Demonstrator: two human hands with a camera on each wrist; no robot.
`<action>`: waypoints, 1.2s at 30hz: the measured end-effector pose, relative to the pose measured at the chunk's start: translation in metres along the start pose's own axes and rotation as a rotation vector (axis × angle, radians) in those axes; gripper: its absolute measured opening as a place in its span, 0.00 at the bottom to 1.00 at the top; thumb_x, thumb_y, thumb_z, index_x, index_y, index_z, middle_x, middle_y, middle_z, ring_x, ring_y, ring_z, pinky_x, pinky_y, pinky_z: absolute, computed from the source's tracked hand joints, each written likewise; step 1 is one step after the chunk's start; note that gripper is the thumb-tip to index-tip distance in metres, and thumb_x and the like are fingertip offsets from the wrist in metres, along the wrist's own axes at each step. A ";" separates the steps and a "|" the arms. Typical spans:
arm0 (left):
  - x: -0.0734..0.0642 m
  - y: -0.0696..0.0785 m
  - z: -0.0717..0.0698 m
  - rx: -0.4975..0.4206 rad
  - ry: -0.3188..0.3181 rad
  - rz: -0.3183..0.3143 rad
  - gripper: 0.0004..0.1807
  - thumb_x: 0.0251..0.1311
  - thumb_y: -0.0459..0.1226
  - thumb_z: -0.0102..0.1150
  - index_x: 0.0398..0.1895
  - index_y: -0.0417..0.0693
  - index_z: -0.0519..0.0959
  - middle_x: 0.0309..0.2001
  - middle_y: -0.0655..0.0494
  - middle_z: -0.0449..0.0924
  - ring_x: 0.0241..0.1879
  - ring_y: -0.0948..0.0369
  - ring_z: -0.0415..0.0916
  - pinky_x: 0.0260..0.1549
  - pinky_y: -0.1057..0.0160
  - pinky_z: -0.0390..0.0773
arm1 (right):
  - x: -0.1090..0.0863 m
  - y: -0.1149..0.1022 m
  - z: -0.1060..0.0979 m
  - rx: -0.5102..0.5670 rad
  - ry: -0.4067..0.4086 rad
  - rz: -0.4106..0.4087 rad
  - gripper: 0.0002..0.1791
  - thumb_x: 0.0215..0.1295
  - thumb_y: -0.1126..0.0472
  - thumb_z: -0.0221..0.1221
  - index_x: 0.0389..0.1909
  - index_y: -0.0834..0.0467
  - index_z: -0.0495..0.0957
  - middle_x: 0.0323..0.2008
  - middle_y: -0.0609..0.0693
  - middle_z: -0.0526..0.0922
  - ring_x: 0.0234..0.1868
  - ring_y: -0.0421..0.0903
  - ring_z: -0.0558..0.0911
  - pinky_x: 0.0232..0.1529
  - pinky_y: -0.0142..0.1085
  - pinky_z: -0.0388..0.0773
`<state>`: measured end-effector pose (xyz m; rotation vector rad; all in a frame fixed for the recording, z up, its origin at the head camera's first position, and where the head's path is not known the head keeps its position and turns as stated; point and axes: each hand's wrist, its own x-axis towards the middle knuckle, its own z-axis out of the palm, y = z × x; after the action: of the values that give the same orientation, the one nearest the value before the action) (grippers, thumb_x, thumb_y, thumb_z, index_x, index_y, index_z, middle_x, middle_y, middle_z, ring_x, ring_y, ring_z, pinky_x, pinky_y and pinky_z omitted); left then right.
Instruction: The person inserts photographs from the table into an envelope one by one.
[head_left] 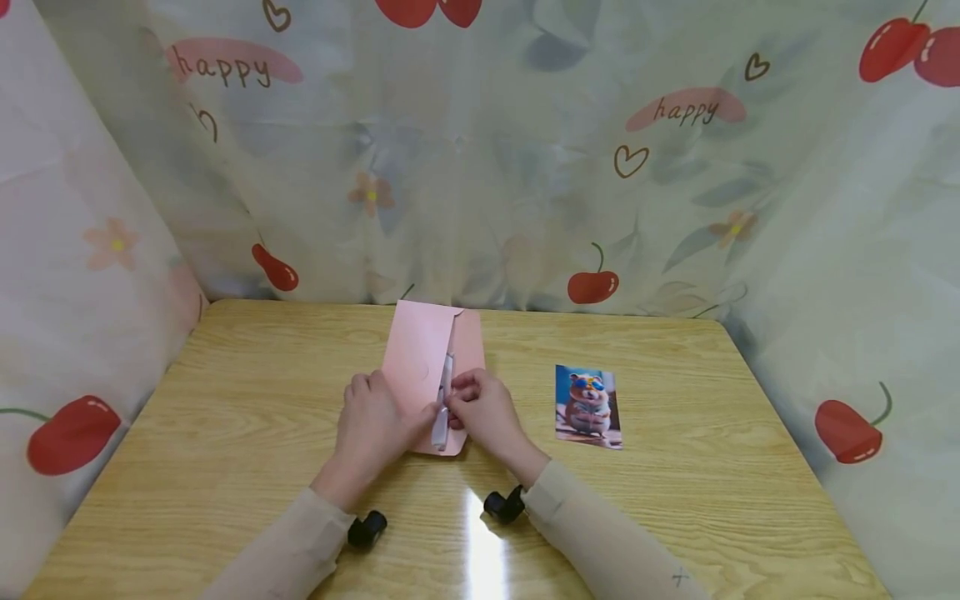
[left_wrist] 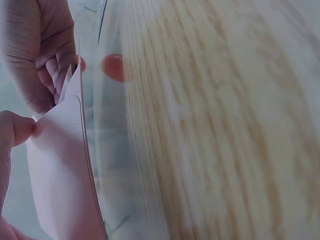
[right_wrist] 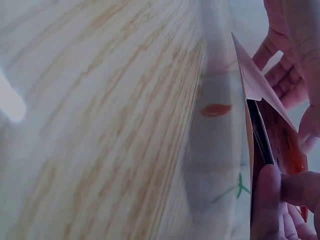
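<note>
A pink envelope is held above the table with its flap side open toward the right. My left hand grips its left part, the thumb lying across the front near the opening. At that opening my right hand pinches thin cards that sit partly inside the envelope; how many there are I cannot tell. Seen from the head, the cards show as a pale strip. To the right, apart from both hands, a photo card of a hamster in sunglasses lies face up on the table.
The wood-grain table carries a bright light reflection near its front. A printed curtain with cherries and flowers encloses the back and both sides. Black wrist cameras sit at both sleeves.
</note>
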<state>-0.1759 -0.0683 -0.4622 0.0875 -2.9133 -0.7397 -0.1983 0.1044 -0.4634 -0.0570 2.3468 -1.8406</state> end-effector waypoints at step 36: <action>0.003 -0.008 -0.003 0.024 0.006 0.004 0.52 0.42 0.67 0.62 0.50 0.26 0.66 0.43 0.36 0.66 0.40 0.46 0.65 0.33 0.49 0.73 | -0.010 0.014 -0.132 -0.344 0.245 0.011 0.35 0.52 0.32 0.64 0.52 0.53 0.74 0.43 0.50 0.79 0.37 0.51 0.82 0.37 0.41 0.79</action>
<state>-0.1781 -0.0766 -0.4630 0.0859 -2.9161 -0.7034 -0.2073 0.2361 -0.4458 0.1486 2.8014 -1.4910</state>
